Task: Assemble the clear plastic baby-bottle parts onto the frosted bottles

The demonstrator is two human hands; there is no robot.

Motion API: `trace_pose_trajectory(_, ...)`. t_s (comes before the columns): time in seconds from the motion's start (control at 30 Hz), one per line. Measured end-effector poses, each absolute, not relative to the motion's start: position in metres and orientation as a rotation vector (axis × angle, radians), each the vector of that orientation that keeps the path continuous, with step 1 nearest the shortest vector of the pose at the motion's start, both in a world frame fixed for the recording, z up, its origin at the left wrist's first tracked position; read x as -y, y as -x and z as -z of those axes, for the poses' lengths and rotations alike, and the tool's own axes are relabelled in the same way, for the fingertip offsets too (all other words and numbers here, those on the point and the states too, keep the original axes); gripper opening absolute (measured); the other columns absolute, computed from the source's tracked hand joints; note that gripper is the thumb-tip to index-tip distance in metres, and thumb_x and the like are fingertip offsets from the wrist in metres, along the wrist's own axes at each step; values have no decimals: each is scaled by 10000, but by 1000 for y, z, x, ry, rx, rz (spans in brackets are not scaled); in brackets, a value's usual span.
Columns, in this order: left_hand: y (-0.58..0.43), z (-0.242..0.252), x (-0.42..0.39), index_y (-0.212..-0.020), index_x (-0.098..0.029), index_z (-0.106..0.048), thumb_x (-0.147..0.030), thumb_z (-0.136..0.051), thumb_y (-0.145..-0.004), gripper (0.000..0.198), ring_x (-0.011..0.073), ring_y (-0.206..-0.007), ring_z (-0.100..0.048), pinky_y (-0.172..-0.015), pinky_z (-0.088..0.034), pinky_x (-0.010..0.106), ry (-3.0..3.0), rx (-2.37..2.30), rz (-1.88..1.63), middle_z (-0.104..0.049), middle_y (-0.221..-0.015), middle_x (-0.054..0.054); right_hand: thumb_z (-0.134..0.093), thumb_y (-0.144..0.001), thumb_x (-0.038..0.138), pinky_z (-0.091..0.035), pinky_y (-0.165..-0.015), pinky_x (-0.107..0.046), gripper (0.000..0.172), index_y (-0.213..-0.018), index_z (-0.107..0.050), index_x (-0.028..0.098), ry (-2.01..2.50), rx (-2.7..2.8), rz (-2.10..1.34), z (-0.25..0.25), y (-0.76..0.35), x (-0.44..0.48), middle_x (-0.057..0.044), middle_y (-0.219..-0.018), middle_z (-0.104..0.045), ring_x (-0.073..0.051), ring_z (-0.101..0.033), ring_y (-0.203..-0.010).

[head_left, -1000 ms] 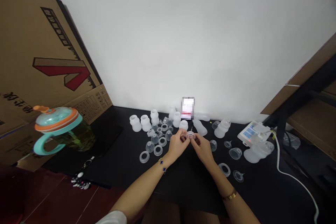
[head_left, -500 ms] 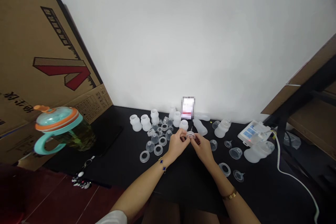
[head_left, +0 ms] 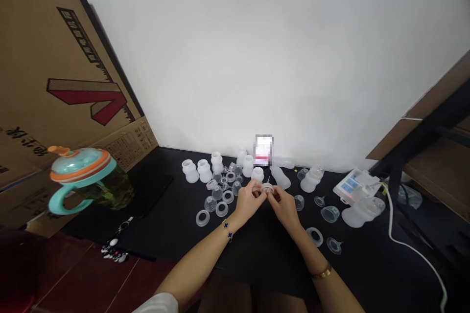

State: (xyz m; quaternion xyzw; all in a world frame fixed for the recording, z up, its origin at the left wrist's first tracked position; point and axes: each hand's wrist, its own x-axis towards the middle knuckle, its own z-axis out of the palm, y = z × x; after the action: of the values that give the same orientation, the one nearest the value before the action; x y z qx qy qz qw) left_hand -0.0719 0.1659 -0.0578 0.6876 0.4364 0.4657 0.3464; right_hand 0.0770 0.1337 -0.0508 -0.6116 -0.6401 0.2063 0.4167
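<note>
Between my two hands is a baby bottle nipple in a collar ring, its thin tip pointing up. My left hand pinches its left side with thumb and fingers. On the right edge, the fingers of my right hand are closed in the same way. Just behind it stands a white bottle body. To the left lie several loose collar rings and clear caps. Right of my hands are a clear cap, a nipple and another collar ring.
White bottle bodies stand at the back left. A phone leans on the wall. An assembled bottle tilts at the right, near a white box with a cable. A handled jug stands far left.
Both hands hold the same part in nearly the same place. The whole view has shifted very slightly; nothing else visibly differs.
</note>
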Motion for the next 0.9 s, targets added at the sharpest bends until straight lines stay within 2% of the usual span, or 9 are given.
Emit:
trace_pose_trajectory(0.23, 72, 56, -165, -841, -212, -582, -306, -616, -869, 103, 114, -515, -562, -548, -396, 215, -1812, -1160, -1202, -660, -622, -40, -497, -924, 487, -406, -611, -275, 344, -893, -686, 201, 1555, 1615, -506, 53, -78, -135, -26, -719, -684, -183, -597, -625)
trace_pose_trajectory(0.4, 71, 52, -161, -940, -220, -592, -295, -586, -906, 82, 138, -644, -659, -608, -460, 222, -1815, -1116, -1231, -721, -752, -11, -495, -929, 508, -401, -585, -270, 365, -893, -683, 197, 1519, 1575, -561, 52, -77, -134, -15, -688, -660, -176, -582, -602)
trace_pose_trajectory(0.53, 71, 53, -161, -1057, -229, -588, -299, -588, -921, 153, 151, -735, -708, -649, -500, 226, -1801, -1080, -1216, -752, -841, 0, -507, -926, 525, -420, -578, -273, 381, -887, -686, 191, 1494, 1529, -593, 53, -77, -134, -18, -676, -660, -180, -591, -596)
trace_pose_trajectory(0.8, 74, 52, -164, -1115, -232, -659, -220, -591, -911, 216, 135, -721, -664, -676, -487, 221, -1998, -1234, -1164, -722, -845, -9, -546, -929, 531, -483, -650, -298, 376, -1069, -683, 211, 1500, 1555, -540, 53, -78, -134, -38, -871, -735, -187, -644, -669)
trace_pose_trajectory(0.9, 75, 50, -164, -1121, -235, -677, -227, -588, -919, 221, 130, -690, -638, -671, -473, 225, -2059, -1265, -1159, -712, -829, -13, -565, -916, 549, -489, -643, -306, 395, -1073, -688, 208, 1489, 1554, -538, 53, -80, -134, -52, -919, -740, -187, -641, -665)
